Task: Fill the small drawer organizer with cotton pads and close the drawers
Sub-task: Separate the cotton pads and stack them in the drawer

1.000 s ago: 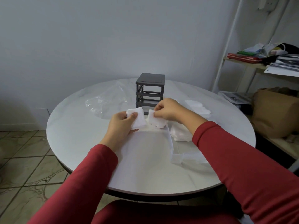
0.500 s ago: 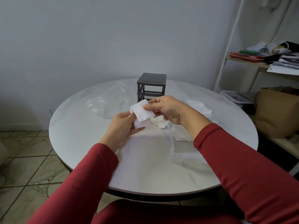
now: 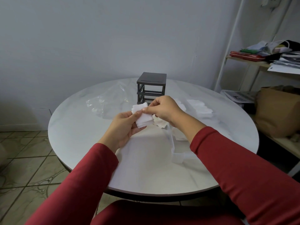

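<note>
Left hand point(image 3: 125, 125) and right hand point(image 3: 164, 108) pinch cotton pad stack point(image 3: 142, 116); long axis upright, tilted left

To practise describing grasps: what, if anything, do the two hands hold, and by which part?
A stack of cotton pads: the left hand grips its lower left side, and the right hand pinches its upper part.

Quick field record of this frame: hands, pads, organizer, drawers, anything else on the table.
left hand: grips stack of cotton pads from below
right hand: pinches the stack's upper edge
organizer frame: upright at the far side of the table, visible slots without drawers
drawer: translucent, out on the table, right of the hands
loose pads: piled right of the frame
plastic bag: clear, left of the frame
task state: held stack not yet in a drawer
</note>
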